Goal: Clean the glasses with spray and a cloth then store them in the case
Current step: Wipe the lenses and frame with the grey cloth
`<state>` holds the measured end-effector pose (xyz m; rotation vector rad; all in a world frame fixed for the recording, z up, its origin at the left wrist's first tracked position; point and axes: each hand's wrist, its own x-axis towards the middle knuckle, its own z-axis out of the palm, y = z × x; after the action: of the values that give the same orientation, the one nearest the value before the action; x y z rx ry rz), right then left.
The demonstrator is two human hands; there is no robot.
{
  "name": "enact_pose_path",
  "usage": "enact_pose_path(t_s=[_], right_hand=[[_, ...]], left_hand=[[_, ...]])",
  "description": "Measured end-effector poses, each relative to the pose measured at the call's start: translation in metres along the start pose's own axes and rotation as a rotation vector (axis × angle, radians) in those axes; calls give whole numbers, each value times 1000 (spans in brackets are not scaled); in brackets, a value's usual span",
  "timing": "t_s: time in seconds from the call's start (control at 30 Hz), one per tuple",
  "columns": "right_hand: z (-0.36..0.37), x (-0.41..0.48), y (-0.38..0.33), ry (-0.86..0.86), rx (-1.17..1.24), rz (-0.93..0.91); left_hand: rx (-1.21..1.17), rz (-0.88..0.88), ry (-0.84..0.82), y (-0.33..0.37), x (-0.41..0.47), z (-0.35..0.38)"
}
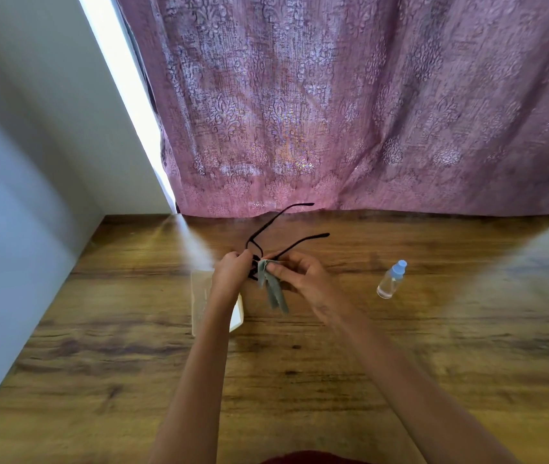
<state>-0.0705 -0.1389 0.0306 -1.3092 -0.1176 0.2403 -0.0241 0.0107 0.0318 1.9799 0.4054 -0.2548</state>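
Black-framed glasses [268,229] are held above the wooden table, their two arms unfolded and pointing away toward the curtain. My left hand [231,271] pinches the frame at its left side. My right hand [299,272] pinches a grey cloth [274,293] against a lens; the cloth's loose end hangs down below my fingers. The lenses are mostly hidden by my hands and the cloth. A white glasses case [199,296] lies on the table under my left wrist, partly covered by my forearm. A small clear spray bottle [392,279] with a blue cap lies to the right.
The wooden table [433,346] runs from a grey wall on the left to a pink patterned curtain [350,112] hanging along its far edge. A bright strip of light shows beside the curtain at the left.
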Motion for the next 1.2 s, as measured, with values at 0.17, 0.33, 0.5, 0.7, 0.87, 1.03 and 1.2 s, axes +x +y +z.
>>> enact_pose_path(t_s=[0.17, 0.33, 0.5, 0.7, 0.87, 1.03, 1.2], right_hand=[[-7, 7, -13, 48, 195, 20], [-18, 12, -23, 86, 357, 62], [-19, 17, -27, 135, 421, 43], [-20, 13, -29, 137, 440, 29], [-16, 5, -23, 335, 242, -41], [-12, 4, -20, 516, -131, -360], [-8, 13, -24, 445, -627, -703]], left_hand=[[-37, 98, 54, -4, -5, -3], [-101, 697, 155, 7, -24, -7], [60, 889, 107, 11, -29, -6], [257, 1002, 281, 17, -25, -7], [371, 1025, 381, 19, -24, -10], [464, 1024, 373, 22, -28, -11], [467, 1036, 330, 23, -33, -4]])
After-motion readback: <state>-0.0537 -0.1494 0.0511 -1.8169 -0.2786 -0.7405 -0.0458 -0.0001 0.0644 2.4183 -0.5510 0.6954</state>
